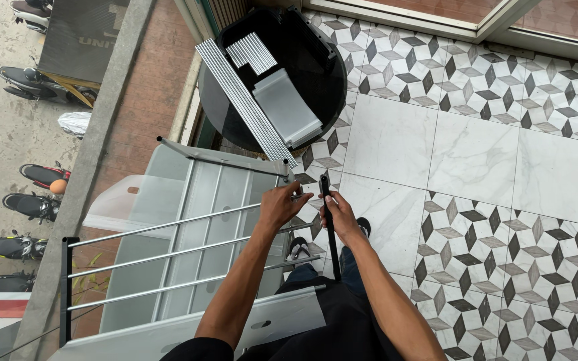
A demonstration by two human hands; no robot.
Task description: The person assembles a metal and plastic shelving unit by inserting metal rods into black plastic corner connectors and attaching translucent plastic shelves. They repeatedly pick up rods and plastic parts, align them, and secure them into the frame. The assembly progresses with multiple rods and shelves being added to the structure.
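My left hand point(280, 204) grips the end of a thin metal rod point(188, 221) on a grey drying rack point(202, 220) that stands at the balcony rail. My right hand point(340, 215) is shut on a narrow black bar point(329, 224) held upright, just right of the rack's corner. Several parallel silver rods run across the rack frame. My feet in sandals point(299, 249) show below the hands.
A black round bin point(329, 73) behind the rack holds a bundle of long silver rods point(245, 100) and grey flat parts point(289, 107). Patterned and marble floor tiles point(476, 154) spread to the right. Beyond the balcony edge, parked motorbikes point(31, 204) stand on the street far below.
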